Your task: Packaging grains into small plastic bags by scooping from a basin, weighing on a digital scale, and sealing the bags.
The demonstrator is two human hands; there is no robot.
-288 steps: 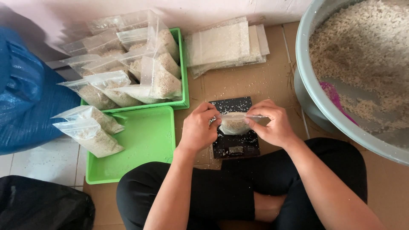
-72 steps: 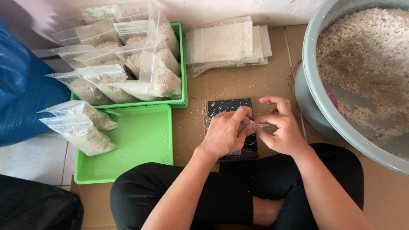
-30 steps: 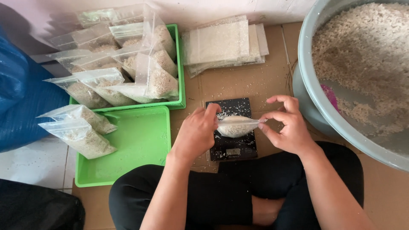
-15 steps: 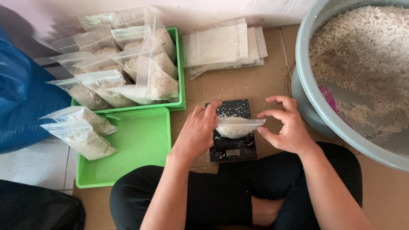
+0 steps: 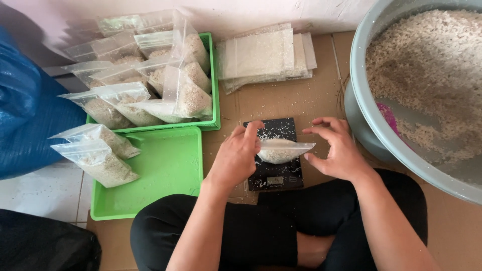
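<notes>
A small clear plastic bag (image 5: pixel 281 151) partly filled with pale grain lies across a black digital scale (image 5: pixel 275 174) on the cardboard floor, just ahead of my crossed legs. My left hand (image 5: pixel 235 156) pinches the bag's left end. To the bag's right, my right hand (image 5: pixel 337 153) hovers with fingers spread, close to the bag's right tip without gripping it. Loose grains are scattered on the scale's top.
A big grey basin (image 5: pixel 381 125) of the same grain, with something pink inside, fills the right. A stack of empty bags (image 5: pixel 263 55) lies ahead. One green tray (image 5: pixel 215 100) holds several filled bags; a nearer green tray (image 5: pixel 160 170) carries two. A blue sack (image 5: pixel 25 115) is at the left.
My right hand has let go of the bag's right end and opened. The bag has settled onto the scale, with my left hand still on its left end.
</notes>
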